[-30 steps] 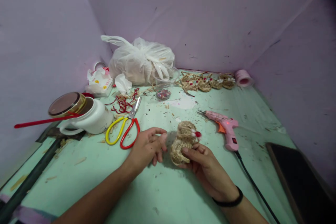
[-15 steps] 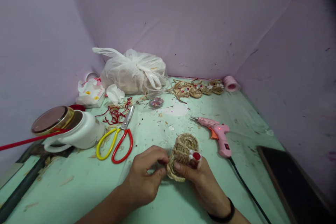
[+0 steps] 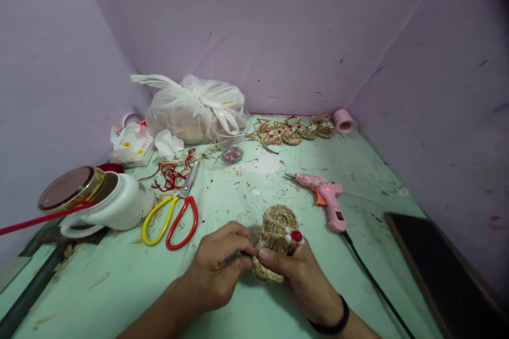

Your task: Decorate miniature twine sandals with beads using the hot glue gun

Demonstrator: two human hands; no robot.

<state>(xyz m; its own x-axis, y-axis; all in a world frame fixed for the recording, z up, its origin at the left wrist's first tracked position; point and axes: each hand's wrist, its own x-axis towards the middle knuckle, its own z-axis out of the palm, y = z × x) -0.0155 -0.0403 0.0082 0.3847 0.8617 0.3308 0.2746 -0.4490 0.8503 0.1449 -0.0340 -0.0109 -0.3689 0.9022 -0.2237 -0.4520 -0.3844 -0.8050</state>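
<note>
Well, right hand (image 3: 310, 278) clamps the woven piece (image 3: 275, 237); left hand (image 3: 217, 265) pinches its eight-o'clock edge. Best press evenly there.

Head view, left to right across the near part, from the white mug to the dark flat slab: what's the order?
White mug → scissors → left hand → woven straw piece → pink glue gun → dark flat slab. Right hand left out: it overlaps the woven straw piece.
</note>
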